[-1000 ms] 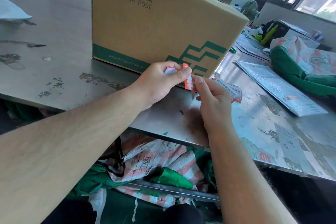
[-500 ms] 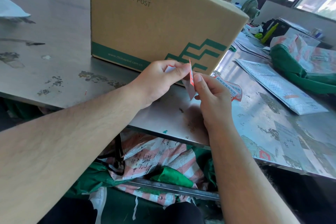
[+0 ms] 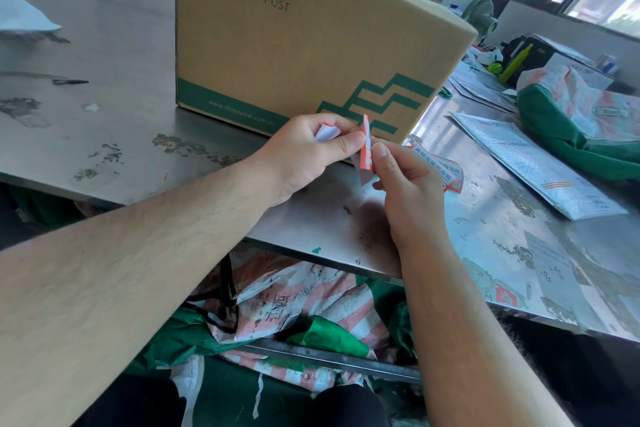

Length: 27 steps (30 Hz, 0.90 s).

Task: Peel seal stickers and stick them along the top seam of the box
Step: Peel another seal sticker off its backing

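red-and-white seal sticker (image 3: 366,146) is standing on edge between both hands now, it was lying flatter a second ago, so it's peeling off its backing (image 3: 327,132). left hand (image 3: 304,152) is pinching the curled backing, right hand (image 3: 405,184) is pinching the sticker's lower end. it's all hovering just in front of the china post box (image 3: 311,45); nothing's going on the top seam yet i guess.

A printed envelope (image 3: 533,163) is laid flat on the scuffed metal counter (image 3: 114,55), near a green sack (image 3: 550,125) heaped at the right. Striped woven bags (image 3: 298,302) are piled beneath the counter.
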Motion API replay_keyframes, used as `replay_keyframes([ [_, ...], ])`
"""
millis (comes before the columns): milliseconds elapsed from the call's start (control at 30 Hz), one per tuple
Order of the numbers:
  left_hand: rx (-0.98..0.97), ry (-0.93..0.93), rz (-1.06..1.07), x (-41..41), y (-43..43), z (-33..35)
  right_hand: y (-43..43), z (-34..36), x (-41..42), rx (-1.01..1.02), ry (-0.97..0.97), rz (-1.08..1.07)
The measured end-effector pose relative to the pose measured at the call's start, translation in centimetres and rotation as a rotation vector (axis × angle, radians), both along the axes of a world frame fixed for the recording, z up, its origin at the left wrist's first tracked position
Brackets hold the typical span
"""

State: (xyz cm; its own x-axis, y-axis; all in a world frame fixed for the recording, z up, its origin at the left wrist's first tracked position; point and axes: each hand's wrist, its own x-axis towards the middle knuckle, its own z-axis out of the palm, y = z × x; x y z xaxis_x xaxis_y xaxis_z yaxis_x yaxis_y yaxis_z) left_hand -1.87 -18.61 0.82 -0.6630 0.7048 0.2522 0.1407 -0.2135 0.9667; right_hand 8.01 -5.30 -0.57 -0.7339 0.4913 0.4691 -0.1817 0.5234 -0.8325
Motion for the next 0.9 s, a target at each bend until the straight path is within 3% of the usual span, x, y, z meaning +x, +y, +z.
replay_keyframes([
  [900, 0.035, -0.011, 0.006, -0.54, 0.53, -0.82, -0.33, 0.2, 0.09, 0.047, -0.004, 0.041],
])
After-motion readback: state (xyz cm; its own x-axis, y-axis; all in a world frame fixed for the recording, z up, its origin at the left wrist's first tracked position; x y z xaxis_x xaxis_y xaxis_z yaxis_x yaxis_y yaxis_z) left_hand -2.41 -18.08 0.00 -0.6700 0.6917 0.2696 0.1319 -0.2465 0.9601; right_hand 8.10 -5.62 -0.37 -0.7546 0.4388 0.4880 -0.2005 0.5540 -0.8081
